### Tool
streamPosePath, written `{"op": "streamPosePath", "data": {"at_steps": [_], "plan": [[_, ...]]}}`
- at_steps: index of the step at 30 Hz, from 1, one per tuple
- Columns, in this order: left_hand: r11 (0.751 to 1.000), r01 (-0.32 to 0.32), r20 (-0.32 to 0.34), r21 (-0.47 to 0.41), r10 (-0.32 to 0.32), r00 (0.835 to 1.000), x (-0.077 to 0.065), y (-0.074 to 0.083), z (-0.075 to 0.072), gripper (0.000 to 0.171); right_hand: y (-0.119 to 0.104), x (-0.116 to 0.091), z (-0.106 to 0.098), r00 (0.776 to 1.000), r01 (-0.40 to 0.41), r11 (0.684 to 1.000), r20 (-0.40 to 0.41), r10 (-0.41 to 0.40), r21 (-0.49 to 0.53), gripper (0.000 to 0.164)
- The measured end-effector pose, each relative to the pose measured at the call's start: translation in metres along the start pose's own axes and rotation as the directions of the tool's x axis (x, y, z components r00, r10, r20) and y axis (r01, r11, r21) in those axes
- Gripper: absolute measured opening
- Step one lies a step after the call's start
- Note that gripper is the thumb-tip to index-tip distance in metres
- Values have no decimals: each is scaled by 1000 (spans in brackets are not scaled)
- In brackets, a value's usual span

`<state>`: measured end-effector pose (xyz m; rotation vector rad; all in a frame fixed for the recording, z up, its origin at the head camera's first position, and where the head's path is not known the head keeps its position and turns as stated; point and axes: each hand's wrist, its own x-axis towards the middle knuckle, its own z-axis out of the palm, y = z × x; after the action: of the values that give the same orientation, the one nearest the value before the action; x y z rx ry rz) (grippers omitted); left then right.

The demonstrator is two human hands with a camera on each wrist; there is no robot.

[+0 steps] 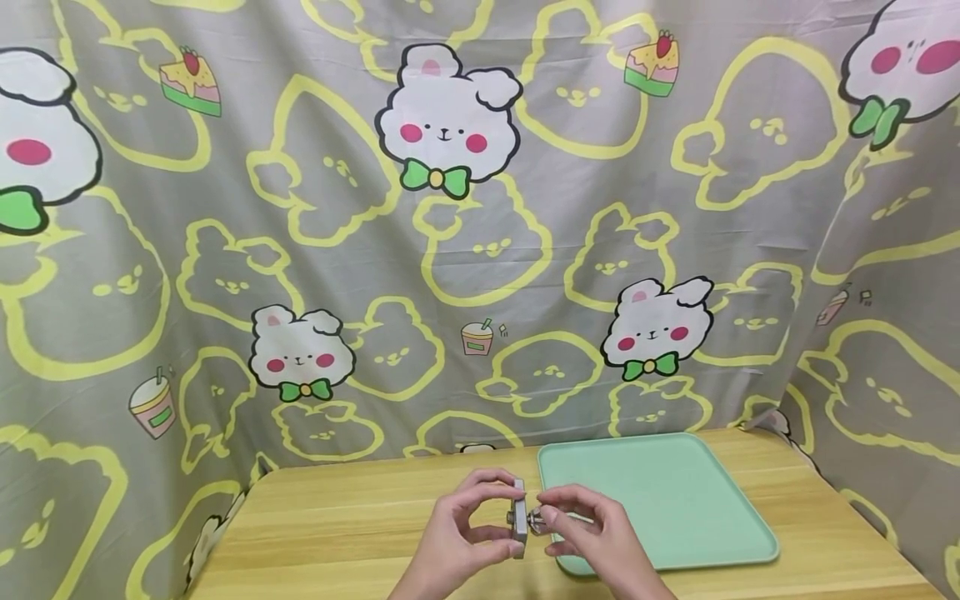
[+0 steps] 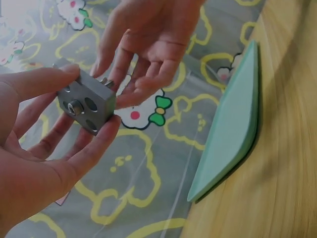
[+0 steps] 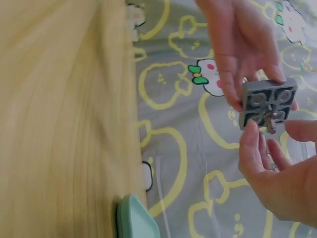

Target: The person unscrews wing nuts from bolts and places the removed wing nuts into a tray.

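My left hand (image 1: 465,521) grips a small grey square block (image 1: 519,518) by its edges, between thumb and fingers. Round holes (image 2: 91,103) go into the face nearest the left palm, and a metal stub (image 2: 75,107) stands out at its centre. From the opposite, recessed face a threaded metal piece (image 3: 270,123) sticks out. My right hand (image 1: 588,529) is close around that piece, its fingers loosely bent. A gap shows between the right thumb (image 3: 301,130) and fingers, with the threaded piece between them. Both hands are above the table.
A mint-green tray (image 1: 660,500) lies on the wooden table (image 1: 337,517), right of centre and partly behind my right hand. Grey curtains (image 1: 480,275) with bear prints stand at the table's back and both sides.
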<state>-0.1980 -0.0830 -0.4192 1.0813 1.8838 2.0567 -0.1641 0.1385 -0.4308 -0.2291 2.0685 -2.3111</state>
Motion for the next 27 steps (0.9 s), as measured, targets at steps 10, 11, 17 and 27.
{"op": "streamPosePath", "data": {"at_steps": [10, 11, 17, 27], "plan": [[998, 29, 0, 62, -29, 1000, 0, -1, 5, 45, 6, 3, -5, 993, -80, 996, 85, 77, 36, 32], [997, 33, 1, 63, -33, 999, 0, -2, 6, 45, 6, 3, -5, 994, -66, 997, 87, 64, 27, 32], [997, 50, -11, 66, -50, 999, 1, -4, 5, 46, 4, 0, -3, 996, 24, 1000, 90, -23, -15, 38], [993, 96, -20, 62, -95, 995, 1, -3, 6, 46, 6, 0, -4, 996, 30, 1000, 87, -29, -6, 36]]}}
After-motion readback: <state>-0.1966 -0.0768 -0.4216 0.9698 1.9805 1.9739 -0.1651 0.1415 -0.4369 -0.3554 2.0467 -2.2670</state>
